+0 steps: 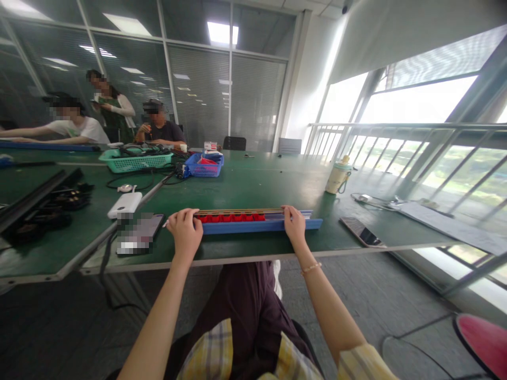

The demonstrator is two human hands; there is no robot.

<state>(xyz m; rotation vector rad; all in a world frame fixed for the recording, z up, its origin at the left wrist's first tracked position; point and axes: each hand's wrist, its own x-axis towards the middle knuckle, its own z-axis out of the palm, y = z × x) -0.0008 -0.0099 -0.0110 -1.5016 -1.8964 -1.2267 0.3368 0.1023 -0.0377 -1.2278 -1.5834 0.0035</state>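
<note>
A long blue trough (245, 227) lies lengthwise across the green table in front of me. Inside its left and middle part sits a row of several red blocks (232, 217). Thin brown strips (237, 211) run above the blocks along the far side. My left hand (185, 229) is closed at the left end of the strips and covers that end of the trough. Toward the right, my right hand (295, 224) is closed, with its fingertips at the strips' other end. The trough sticks out past it. The palms hide the exact grip.
Left of the trough are a phone (140, 235) and a white power bank (124, 205); another phone (362, 232) and a bottle (338, 175) stand right. Green (137, 162) and blue baskets (204, 168) are farther back. Several people are at the far left.
</note>
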